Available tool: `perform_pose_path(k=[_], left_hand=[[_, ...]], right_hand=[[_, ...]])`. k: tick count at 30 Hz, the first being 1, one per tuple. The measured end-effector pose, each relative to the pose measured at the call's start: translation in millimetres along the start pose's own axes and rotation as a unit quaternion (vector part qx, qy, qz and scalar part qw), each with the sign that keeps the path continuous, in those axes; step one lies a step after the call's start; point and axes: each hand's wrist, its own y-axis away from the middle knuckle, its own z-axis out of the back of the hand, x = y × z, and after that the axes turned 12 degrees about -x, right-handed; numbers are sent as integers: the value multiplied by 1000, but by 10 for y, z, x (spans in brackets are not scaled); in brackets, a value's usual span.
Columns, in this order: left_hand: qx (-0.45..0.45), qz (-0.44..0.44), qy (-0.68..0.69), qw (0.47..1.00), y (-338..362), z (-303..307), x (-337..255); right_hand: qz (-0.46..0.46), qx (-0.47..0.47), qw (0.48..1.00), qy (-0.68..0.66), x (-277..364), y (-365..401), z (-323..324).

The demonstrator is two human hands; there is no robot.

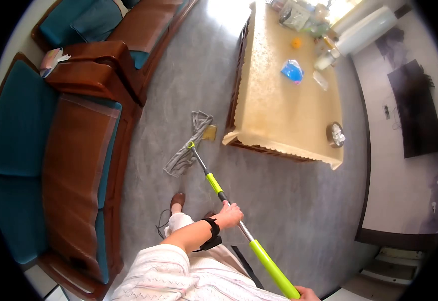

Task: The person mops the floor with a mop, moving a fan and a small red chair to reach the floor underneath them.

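Observation:
A flat mop with a silver and lime-green pole (269, 266) slants across the floor in front of me. My left hand (230, 214) is closed around the silver part of the pole, just below the black joint. At the bottom edge, my right hand (306, 294) is wrapped around the end of the long green grip and partly cut off by the frame. The grey mop cloth (181, 159) lies flat on the floor. Beside its upper right part is a small yellowish piece (210, 133), whose kind I cannot make out. A black band (212, 236) circles my left wrist.
A table with a beige cloth (279, 115) stands at right, bearing a blue bag (292, 71), an orange item (296, 43) and a tissue holder (335, 135). Wooden sofas with teal cushions (18, 125) line the left. A dark television (414, 109) is on the right wall.

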Motion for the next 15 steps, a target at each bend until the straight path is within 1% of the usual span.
perform_pose_path(k=[2,5,7,8,9,10,11,13,14,15], left_hand=[[11,3,24,1000,-67,31,40],[-18,12,17,1000,-200,133,245],[-32,17,2,999,-370,312,523],[-39,22,-10,999,-440,422,660],[-42,32,5,999,-513,543,778],[-54,32,7,998,-579,670,906],[-65,32,8,997,-647,807,1045],[-51,51,25,997,-841,1075,1387],[-60,61,22,996,-911,1202,1552],[-87,64,7,994,-998,1300,1740]], right_hand=[[-6,-3,1000,14,138,2,28],[3,-16,1000,-9,389,-69,-61],[8,1,999,-52,577,-264,-143],[7,1,999,-48,698,-343,-181],[25,3,997,-77,835,-398,-244],[44,5,993,-106,998,-440,-299],[40,2,994,-105,1212,-475,-335],[9,23,995,-101,1753,-555,-390],[5,21,995,-100,2027,-585,-443],[-11,27,990,-141,2308,-611,-515]])
